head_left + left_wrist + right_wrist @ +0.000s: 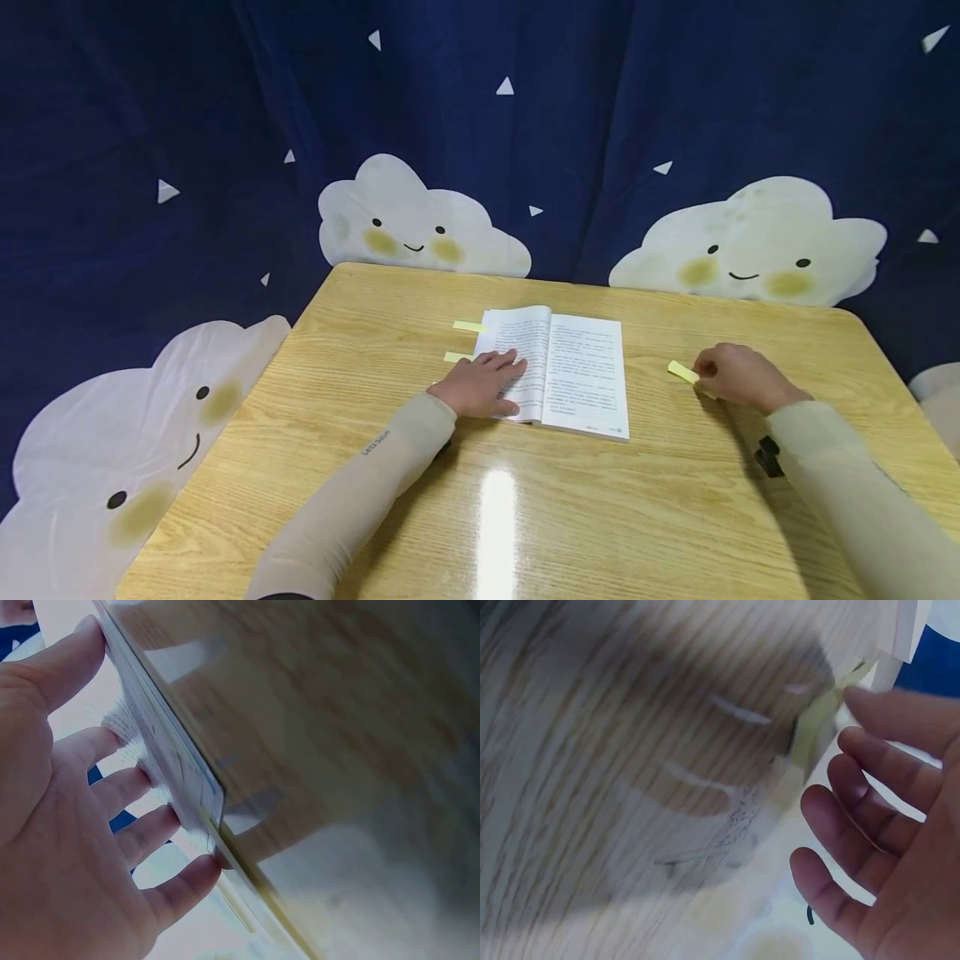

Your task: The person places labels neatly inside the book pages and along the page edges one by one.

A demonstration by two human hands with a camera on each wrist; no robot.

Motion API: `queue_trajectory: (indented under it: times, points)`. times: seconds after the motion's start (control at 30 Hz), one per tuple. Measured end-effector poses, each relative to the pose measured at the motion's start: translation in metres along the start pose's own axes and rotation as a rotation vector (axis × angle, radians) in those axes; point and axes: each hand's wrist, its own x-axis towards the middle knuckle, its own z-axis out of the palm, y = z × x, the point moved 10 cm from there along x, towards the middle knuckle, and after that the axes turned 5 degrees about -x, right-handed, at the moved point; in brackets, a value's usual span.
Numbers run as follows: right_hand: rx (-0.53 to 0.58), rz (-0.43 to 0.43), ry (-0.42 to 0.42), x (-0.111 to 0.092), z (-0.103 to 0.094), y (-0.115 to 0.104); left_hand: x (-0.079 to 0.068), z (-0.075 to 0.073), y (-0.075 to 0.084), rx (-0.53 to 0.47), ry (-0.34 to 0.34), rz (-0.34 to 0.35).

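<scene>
An open book [588, 367] with printed pages lies on the table. My left hand [480, 385] rests on its left page, fingers spread; in the left wrist view, the fingertips meet the page beside the book's edge [161, 724]. Two pale yellow sticky tabs, an upper tab [467, 326] and a lower tab [456, 357], stick out past the left page edge. To the right of the book, my right hand [742, 377] pinches a yellow sticky note strip [681, 372] between thumb and forefinger, close over the table. The right wrist view shows the strip [810, 739] by the thumb tip.
The light wood table [360, 333] reaches back to a dark blue curtain [570, 125] printed with smiling white clouds and small triangles. A bright light reflection [497, 533] lies on the wood in front of the book.
</scene>
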Motion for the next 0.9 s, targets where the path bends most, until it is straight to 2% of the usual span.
queue_trajectory:
  times: [0.23,0.6,0.9]
  points:
    - [-0.009,0.028,0.002,-0.0027,-0.0002,0.0007,-0.0007,-0.0009,-0.0006,0.005,0.008,-0.004]
    - [0.011,0.135,-0.015,-0.0043,0.0019,0.0083,-0.0006,-0.0017,0.0013,-0.001,0.014,0.007]
    - [-0.004,0.143,-0.005,-0.0033,0.0007,0.0076,0.0009,-0.0002,-0.0004,-0.005,0.012,0.003]
